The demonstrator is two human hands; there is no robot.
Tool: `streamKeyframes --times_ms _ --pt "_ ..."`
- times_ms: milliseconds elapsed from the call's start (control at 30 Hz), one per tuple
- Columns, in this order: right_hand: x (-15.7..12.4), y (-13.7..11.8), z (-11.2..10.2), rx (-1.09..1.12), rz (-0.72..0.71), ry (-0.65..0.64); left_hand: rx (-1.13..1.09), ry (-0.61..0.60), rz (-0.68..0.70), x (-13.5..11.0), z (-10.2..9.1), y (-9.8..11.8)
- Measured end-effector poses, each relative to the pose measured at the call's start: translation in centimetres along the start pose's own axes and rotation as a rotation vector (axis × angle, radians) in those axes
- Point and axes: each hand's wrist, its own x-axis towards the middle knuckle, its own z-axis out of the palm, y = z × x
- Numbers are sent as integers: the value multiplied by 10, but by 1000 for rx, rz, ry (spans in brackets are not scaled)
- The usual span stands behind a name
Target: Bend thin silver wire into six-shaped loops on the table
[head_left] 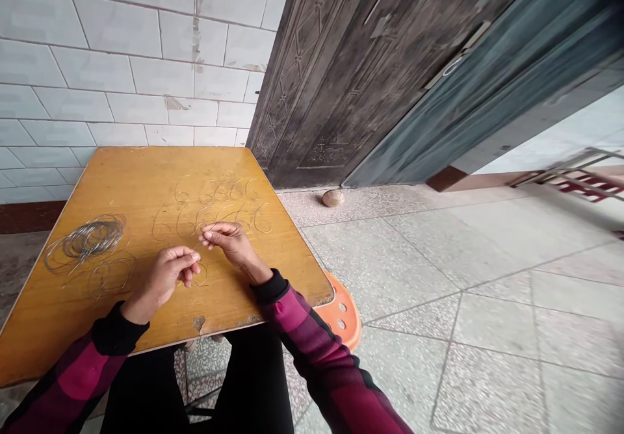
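On our yellow wooden table point(121, 180), the wire coil point(90, 242) sits off to the left, out of the way. Our left hand point(168, 278) and right hand point(229, 242) seem to pinch a thin wire loop point(201, 276) between clenched fingertips, beside rows of six-shaped wires point(209, 203), spaced apart to avoid tangling.

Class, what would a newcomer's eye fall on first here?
The rows of small wire loops shaped like sixes stand out on the yellow wooden tabletop, just beyond the two hands. The left hand and right hand pinch a thin wire at the table's middle, beside a tangled coil of wire on the left. A dark embossed door looms behind.
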Motion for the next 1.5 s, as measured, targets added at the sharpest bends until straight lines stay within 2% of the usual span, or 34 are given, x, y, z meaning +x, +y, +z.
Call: streamKeyframes --times_ms 400,867,967,1100,1167,1267,1367,1433,1500 --pt "5 -8 -12 17 -55 142 18 -1 -14 0 2 -2" --pt "9 -33 -35 134 -193 351 -2 -14 -21 -2 2 -3" --pt "9 -41 -40 187 -231 422 -28 6 -22 -2 2 -1" --pt "10 -44 -47 270 -266 470 -136 92 17 -2 0 5" --pt "10 -39 -47 281 -236 455 -211 139 49 -1 -3 8" --pt "9 -22 -37 209 -94 370 -321 198 98 1 -8 12" --pt "3 -3 -17 102 53 166 -394 246 140 3 -13 15" --pt "-3 7 -1 70 91 6 -413 263 168 4 -14 16" --pt "-9 13 12 66 80 -95 -420 269 188 5 -15 16"
